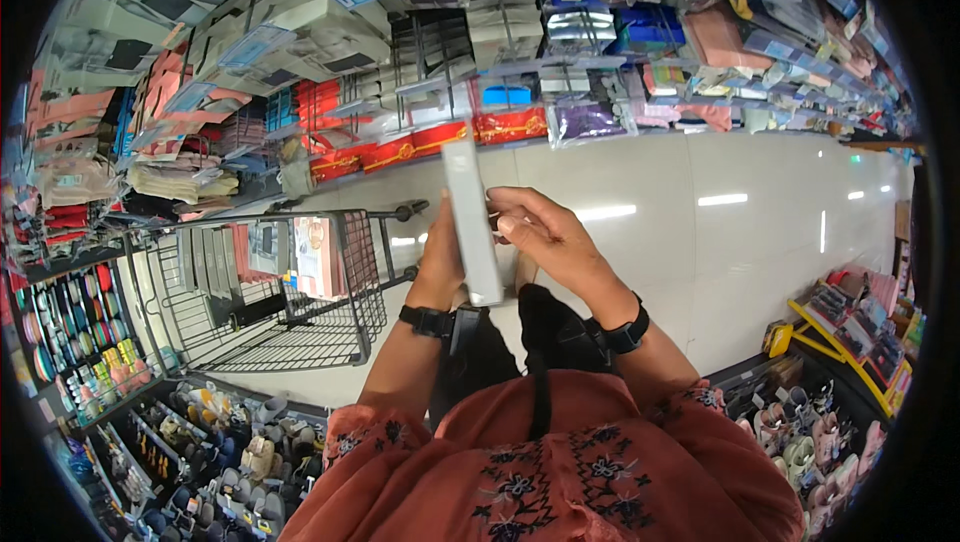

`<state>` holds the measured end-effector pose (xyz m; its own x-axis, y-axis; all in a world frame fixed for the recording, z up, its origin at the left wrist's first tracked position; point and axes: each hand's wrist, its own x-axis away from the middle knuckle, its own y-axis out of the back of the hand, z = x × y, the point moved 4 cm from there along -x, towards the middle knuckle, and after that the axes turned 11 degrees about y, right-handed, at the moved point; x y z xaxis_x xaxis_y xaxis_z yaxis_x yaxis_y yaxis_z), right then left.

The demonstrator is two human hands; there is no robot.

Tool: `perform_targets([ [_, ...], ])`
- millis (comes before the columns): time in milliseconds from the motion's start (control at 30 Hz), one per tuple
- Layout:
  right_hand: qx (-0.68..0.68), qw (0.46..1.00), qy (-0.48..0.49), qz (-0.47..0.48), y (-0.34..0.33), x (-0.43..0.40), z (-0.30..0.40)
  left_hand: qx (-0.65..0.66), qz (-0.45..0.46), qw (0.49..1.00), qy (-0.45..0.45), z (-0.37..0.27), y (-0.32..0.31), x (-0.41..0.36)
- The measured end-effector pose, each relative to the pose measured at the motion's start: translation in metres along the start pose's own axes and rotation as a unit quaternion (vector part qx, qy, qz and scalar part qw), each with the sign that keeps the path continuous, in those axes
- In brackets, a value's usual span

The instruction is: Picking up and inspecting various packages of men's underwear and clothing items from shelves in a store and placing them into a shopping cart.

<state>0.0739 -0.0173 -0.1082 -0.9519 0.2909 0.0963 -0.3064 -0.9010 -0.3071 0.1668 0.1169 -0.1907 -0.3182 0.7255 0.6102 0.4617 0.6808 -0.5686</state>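
A flat white-grey box (472,223) stands on edge in front of me, its narrow side turned up. My left hand (442,249) grips it from the left, its fingers mostly hidden behind the box. On the other side, my right hand (544,230) has bent fingers near the box's edge; whether they touch it is unclear. To the left stands a dark metal shopping cart (360,294) with several grey boxes (214,264) and a pink-and-white package (319,253) in it.
Racks of hanging packaged clothing (510,24) run across the far side, with red packages (420,144) low down. Slippers (232,489) fill a display at the lower left, shoes (802,452) another at the lower right. A yellow-framed stand (847,347) is at the right.
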Motion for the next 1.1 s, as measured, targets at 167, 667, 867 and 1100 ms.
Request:
perform_targets([
  [167,-0.019,0.999,0.018,0.038,-0.012,0.003,0.021,0.093,0.035,0.995,0.006,-0.004,-0.034,0.003],
  [667,-0.07,0.996,-0.042,-0.036,0.003,-0.032,-0.001,0.363,0.169,0.91,0.11,-0.005,-0.012,-0.01],
  [867,-0.081,0.99,-0.028,-0.113,0.01,-0.049,-0.007,0.312,0.134,0.935,0.099,-0.021,0.003,-0.018],
  [1100,-0.063,0.988,-0.029,-0.136,0.004,-0.062,-0.018,0.328,0.108,0.931,0.115,-0.038,0.013,-0.014],
])
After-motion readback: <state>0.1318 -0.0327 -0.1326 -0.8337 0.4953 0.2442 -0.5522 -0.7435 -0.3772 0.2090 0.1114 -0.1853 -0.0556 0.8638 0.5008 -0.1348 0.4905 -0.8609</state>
